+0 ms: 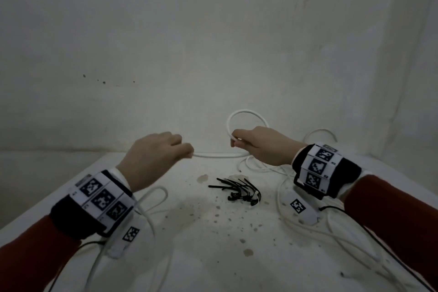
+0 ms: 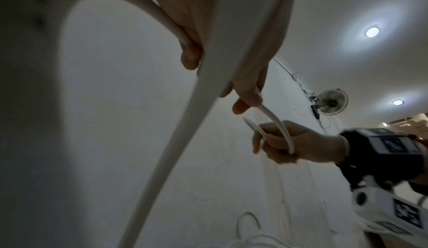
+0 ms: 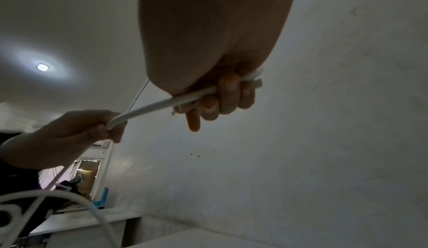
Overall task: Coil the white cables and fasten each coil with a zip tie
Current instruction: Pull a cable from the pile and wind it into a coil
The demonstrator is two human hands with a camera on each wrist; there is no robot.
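A white cable (image 1: 219,155) stretches between my two hands above the table. My left hand (image 1: 161,156) grips it in curled fingers; the rest trails back under my left wrist. My right hand (image 1: 251,144) holds the cable's first loop (image 1: 246,114), which stands up above the fist. In the right wrist view the right fingers (image 3: 228,94) curl round the cable (image 3: 162,103) and its cut end pokes out. The left wrist view shows the cable (image 2: 275,122) running from my left hand (image 2: 245,94) to my right hand (image 2: 289,145). A pile of black zip ties (image 1: 239,191) lies on the table between my wrists.
More loose white cable (image 1: 294,223) lies tangled on the table (image 1: 201,256) at the right, and another length (image 1: 156,199) runs under my left wrist. The table top is spotted with stains. A white wall stands close behind the table's far edge.
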